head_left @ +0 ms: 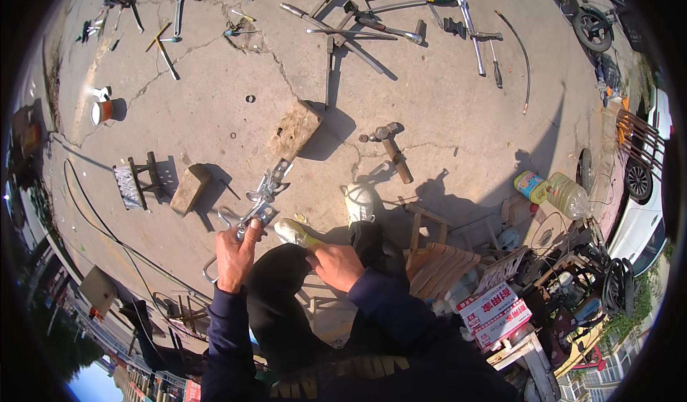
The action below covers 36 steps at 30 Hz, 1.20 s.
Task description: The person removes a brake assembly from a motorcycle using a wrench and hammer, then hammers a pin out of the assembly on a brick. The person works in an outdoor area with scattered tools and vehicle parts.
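In my left hand (235,259) is a shiny silver metal fitting (266,196) with arms and levers, gripped by its near end with the thumb on top. The far end of the fitting reaches up to a worn wooden block (295,128), touching or resting on it. My right hand (338,266) lies on my right knee with its fingers curled; whatever they may hold is hidden. Ahead of my shoes lies a hammer (390,148) with a wooden handle. A smaller wooden block (191,189) sits left of the fitting.
A small stool (139,180) and an orange-and-white can (101,112) stand to the left. Steel bars and hand tools (351,33) lie across the far ground. At right are a plastic jug (569,196), a red-and-white box (494,316) and piled scrap.
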### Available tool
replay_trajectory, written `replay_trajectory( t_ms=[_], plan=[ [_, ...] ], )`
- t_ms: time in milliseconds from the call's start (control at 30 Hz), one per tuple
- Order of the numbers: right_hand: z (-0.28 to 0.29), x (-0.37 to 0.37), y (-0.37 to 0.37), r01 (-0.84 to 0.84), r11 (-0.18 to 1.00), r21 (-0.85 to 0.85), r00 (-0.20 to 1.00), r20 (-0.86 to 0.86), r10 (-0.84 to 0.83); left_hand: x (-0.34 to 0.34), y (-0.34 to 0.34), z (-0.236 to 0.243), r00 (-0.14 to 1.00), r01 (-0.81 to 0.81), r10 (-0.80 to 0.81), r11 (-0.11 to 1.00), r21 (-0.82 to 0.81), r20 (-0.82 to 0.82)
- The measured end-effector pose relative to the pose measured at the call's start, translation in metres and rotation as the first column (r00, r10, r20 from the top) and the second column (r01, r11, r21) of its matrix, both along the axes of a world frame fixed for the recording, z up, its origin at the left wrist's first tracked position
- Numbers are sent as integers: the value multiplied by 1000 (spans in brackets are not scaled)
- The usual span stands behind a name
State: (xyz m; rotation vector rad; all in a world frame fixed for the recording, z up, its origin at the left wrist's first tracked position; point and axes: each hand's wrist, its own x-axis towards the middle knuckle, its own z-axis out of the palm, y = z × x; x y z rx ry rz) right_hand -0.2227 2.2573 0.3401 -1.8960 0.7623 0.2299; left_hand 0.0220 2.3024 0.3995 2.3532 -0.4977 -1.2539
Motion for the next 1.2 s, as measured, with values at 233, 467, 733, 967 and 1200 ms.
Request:
replay_trajectory(
  t_ms=[233,467,733,967,1200],
  plan=[
    [-11,-49,29,712,595,372,702,-376,-605,11,-77,199,945,322,-325,944,-78,-37],
    [148,-34,-219,638,506,580,628,-13,-778,60,-154,349,886,-227,71,928,-296,-457],
    [466,153,-419,285,758,587,740,367,-563,225,-320,407,196,-621,-188,736,-271,-962],
    [593,242,-568,737,574,358,425,415,-805,278,-604,458,264,-560,-205,763,-323,-943],
    [582,324,-724,821,507,263,264,612,-746,330,-863,445,595,-297,-392,704,-645,-701]
  ],
)
